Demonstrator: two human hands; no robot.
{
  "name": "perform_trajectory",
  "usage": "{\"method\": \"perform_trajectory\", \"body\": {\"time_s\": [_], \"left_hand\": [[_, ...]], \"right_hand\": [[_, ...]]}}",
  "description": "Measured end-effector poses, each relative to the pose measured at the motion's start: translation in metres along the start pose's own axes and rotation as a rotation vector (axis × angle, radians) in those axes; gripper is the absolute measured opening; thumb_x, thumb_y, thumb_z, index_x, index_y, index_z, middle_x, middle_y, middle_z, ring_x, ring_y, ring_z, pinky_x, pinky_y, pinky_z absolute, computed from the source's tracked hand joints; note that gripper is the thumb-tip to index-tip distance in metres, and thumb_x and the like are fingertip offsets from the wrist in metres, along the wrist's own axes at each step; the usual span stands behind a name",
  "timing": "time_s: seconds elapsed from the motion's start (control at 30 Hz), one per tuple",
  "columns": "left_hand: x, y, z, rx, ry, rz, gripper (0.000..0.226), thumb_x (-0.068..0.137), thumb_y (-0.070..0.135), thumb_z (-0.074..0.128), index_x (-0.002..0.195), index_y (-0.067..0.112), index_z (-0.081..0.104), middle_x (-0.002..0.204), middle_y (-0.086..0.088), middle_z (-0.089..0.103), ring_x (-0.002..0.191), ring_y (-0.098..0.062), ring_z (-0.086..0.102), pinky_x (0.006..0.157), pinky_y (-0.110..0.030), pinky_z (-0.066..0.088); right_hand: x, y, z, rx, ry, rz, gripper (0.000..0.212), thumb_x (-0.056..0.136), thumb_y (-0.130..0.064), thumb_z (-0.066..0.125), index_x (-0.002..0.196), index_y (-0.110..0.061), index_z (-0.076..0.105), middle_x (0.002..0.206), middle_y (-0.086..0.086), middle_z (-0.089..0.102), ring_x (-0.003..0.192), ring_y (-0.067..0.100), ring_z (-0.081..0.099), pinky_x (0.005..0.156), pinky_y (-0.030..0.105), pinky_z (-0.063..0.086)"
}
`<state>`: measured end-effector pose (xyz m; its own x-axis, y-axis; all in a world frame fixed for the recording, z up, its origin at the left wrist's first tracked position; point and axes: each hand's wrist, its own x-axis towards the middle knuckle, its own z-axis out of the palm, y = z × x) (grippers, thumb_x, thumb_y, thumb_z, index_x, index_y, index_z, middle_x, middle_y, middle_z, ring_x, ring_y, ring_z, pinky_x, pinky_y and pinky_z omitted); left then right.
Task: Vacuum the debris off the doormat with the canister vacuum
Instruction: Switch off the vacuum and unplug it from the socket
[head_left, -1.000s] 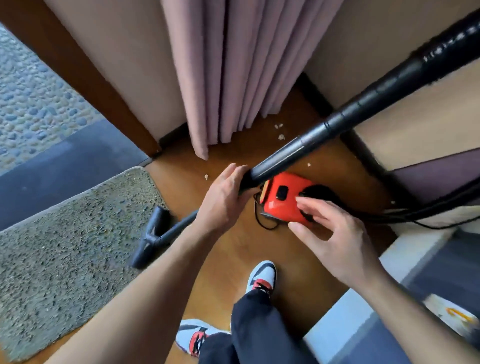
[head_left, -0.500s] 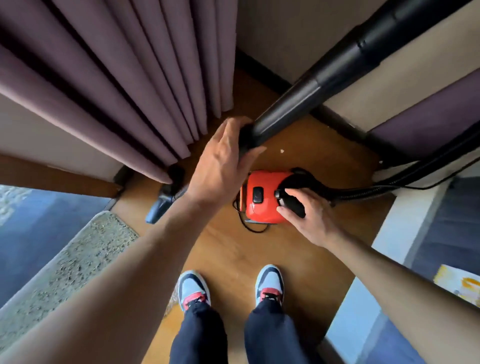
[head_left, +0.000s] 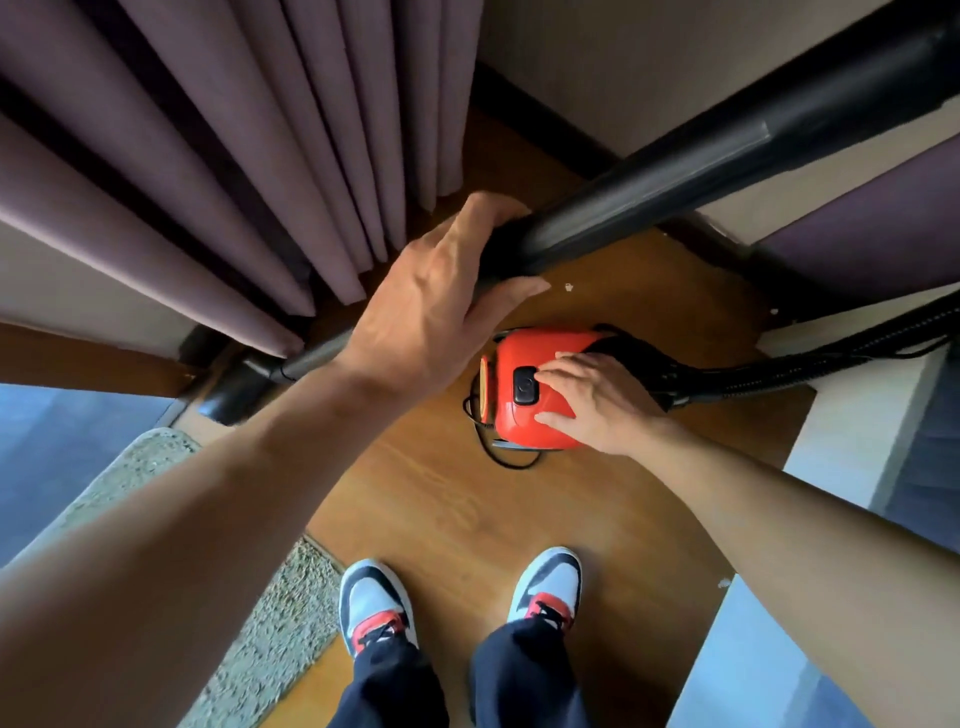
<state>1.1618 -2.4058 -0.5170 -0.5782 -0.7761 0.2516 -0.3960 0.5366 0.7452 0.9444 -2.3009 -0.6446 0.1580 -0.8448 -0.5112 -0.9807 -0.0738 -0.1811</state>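
A small red canister vacuum (head_left: 524, 415) sits on the wooden floor in front of my feet. My right hand (head_left: 597, 402) lies on its top with straight fingers, fingertips at the black switch (head_left: 525, 391). My left hand (head_left: 441, 306) grips the black wand (head_left: 649, 192), which runs from the upper right down to the floor nozzle (head_left: 234, 395) by the curtain's hem. The black hose (head_left: 831, 358) leaves the canister to the right. A strip of the grey-green doormat (head_left: 130, 473) shows at lower left, mostly hidden by my left forearm.
Mauve curtains (head_left: 260, 156) hang close on the left, touching the wand. A dark baseboard (head_left: 722, 244) and wall close the far side. A white crumb (head_left: 569, 287) lies on the floor. A pale ledge (head_left: 852, 431) borders the right. My shoes (head_left: 374, 603) stand below.
My head has dropped closer to the canister. My right hand moved from the canister's black hose end onto its red top by the switch. My left hand keeps its grip on the wand.
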Motion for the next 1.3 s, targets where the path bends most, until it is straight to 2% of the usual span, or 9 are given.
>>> {"method": "perform_trajectory", "body": {"time_s": [0.1, 0.2, 0.43, 0.57, 0.83, 1.0, 1.17, 1.3], "left_hand": [[-0.004, -0.008, 0.001, -0.024, 0.011, 0.002, 0.045, 0.097, 0.03, 0.066, 0.124, -0.004, 0.053, 0.103, 0.004, 0.056, 0.087, -0.001, 0.051, 0.076, -0.002, 0.036], [-0.005, -0.015, 0.004, -0.05, 0.012, -0.008, 0.046, 0.097, 0.031, 0.066, 0.125, -0.003, 0.053, 0.103, 0.004, 0.056, 0.087, 0.0, 0.05, 0.077, -0.001, 0.034], [-0.002, -0.018, 0.014, -0.073, 0.031, -0.001, 0.045, 0.096, 0.031, 0.066, 0.124, -0.003, 0.056, 0.108, -0.009, 0.065, 0.095, -0.016, 0.063, 0.081, -0.008, 0.041], [0.002, -0.019, 0.016, -0.083, 0.059, 0.003, 0.045, 0.096, 0.031, 0.066, 0.125, -0.003, 0.055, 0.108, -0.002, 0.062, 0.095, -0.009, 0.059, 0.083, -0.006, 0.039], [0.007, -0.022, 0.018, -0.096, 0.092, 0.003, 0.044, 0.096, 0.028, 0.067, 0.125, -0.003, 0.055, 0.11, -0.009, 0.066, 0.096, -0.015, 0.063, 0.082, -0.013, 0.044], [0.012, -0.023, 0.017, -0.102, 0.098, 0.001, 0.045, 0.096, 0.03, 0.067, 0.126, -0.002, 0.055, 0.113, -0.008, 0.066, 0.1, -0.012, 0.061, 0.084, -0.009, 0.042], [0.017, -0.016, 0.02, -0.106, 0.118, 0.006, 0.043, 0.095, 0.028, 0.069, 0.123, -0.001, 0.057, 0.11, -0.007, 0.067, 0.096, -0.014, 0.062, 0.084, -0.007, 0.039], [0.025, -0.003, 0.025, -0.112, 0.13, 0.01, 0.043, 0.093, 0.026, 0.071, 0.122, -0.002, 0.057, 0.108, -0.005, 0.067, 0.096, -0.013, 0.062, 0.084, -0.009, 0.04]], "right_hand": [[0.019, -0.002, 0.007, 0.005, 0.098, 0.168, 0.072, 0.087, -0.062, 0.064, 0.144, -0.02, 0.051, 0.149, 0.0, 0.051, 0.135, 0.025, 0.049, 0.114, 0.046, 0.035], [0.037, -0.006, 0.014, -0.024, 0.083, 0.216, 0.079, 0.082, -0.065, 0.067, 0.146, -0.022, 0.046, 0.15, 0.001, 0.048, 0.136, 0.025, 0.047, 0.115, 0.046, 0.035], [0.047, -0.008, 0.027, -0.13, 0.0, 0.265, 0.089, 0.085, -0.068, 0.061, 0.156, -0.022, 0.033, 0.166, 0.0, 0.03, 0.152, 0.023, 0.028, 0.11, 0.04, 0.043], [0.056, -0.012, 0.027, -0.179, -0.005, 0.366, 0.095, 0.089, -0.068, 0.056, 0.16, -0.015, 0.022, 0.169, 0.003, 0.021, 0.155, 0.025, 0.021, 0.109, 0.041, 0.044], [0.061, -0.014, 0.034, -0.222, 0.014, 0.4, 0.095, 0.086, -0.066, 0.062, 0.158, -0.016, 0.028, 0.167, 0.0, 0.026, 0.154, 0.023, 0.026, 0.1, 0.037, 0.051], [0.064, -0.012, 0.035, -0.246, 0.012, 0.399, 0.093, 0.086, -0.066, 0.061, 0.159, -0.018, 0.028, 0.167, -0.002, 0.025, 0.153, 0.024, 0.026, 0.092, 0.037, 0.056], [0.062, -0.008, 0.034, -0.149, 0.015, 0.376, 0.1, 0.085, -0.067, 0.063, 0.16, -0.018, 0.021, 0.169, -0.002, 0.021, 0.155, 0.021, 0.019, 0.104, 0.038, 0.049], [0.052, -0.005, 0.013, 0.11, 0.091, 0.32, 0.09, 0.091, -0.061, 0.06, 0.16, -0.015, 0.025, 0.166, 0.007, 0.028, 0.153, 0.021, 0.025, 0.115, 0.035, 0.036]]}}
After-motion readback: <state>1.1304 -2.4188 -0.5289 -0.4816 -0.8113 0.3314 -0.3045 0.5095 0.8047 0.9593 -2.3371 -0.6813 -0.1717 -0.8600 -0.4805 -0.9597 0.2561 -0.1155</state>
